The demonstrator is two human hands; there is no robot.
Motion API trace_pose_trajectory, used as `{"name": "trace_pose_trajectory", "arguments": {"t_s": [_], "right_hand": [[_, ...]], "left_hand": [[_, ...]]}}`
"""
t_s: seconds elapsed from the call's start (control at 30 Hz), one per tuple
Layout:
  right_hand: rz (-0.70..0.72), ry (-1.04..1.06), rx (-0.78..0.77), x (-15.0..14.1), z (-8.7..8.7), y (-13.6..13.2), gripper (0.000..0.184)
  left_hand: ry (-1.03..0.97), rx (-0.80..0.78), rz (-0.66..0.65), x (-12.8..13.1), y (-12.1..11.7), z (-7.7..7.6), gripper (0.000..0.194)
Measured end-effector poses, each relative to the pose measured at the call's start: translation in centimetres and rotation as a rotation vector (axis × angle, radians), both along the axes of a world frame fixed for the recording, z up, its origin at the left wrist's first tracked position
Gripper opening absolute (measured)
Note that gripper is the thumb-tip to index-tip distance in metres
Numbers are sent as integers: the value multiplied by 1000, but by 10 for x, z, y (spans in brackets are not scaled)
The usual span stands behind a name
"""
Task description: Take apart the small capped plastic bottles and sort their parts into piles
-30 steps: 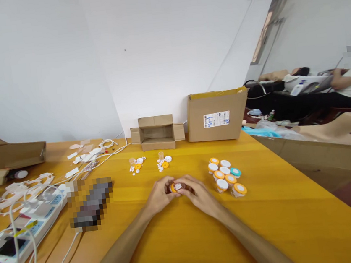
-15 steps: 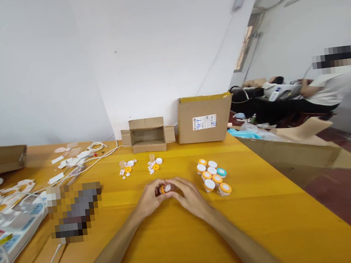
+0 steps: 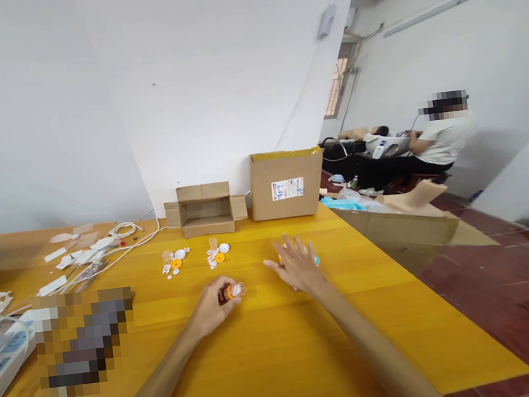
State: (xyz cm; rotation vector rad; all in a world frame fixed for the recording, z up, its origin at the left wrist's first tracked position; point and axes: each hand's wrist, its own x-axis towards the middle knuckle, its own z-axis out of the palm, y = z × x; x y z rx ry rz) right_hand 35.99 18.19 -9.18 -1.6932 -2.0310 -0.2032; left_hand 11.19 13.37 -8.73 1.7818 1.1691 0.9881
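the left hand (image 3: 210, 306) is clamped on a small orange-capped vial (image 3: 235, 290), held on its side just above the yellow table (image 3: 282, 356) at near centre. the right hand (image 3: 296, 266), fingers spread apart and empty, hovers over the cluster of capped vials (image 3: 316, 260) to the right, mostly hiding them. loose caps and bits (image 3: 218, 257) lie farther back, before an open cardboard box (image 3: 206, 209).

Two cardboard boxes (image 3: 206, 208) (image 3: 286, 183) stand by the wall, a power strip (image 3: 0, 356) at left.
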Motion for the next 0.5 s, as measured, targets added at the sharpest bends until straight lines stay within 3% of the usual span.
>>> {"name": "trace_pose_trajectory", "arguments": {"t_s": [0.2,0.5], "right_hand": [[33,-86,-104,18,-3,-3,27],[46,-110,-199,36,12,-23,18]], "left_hand": [[18,-1,17,0,0,-1,15],[25,21,-2,0,-1,1,12]]}}
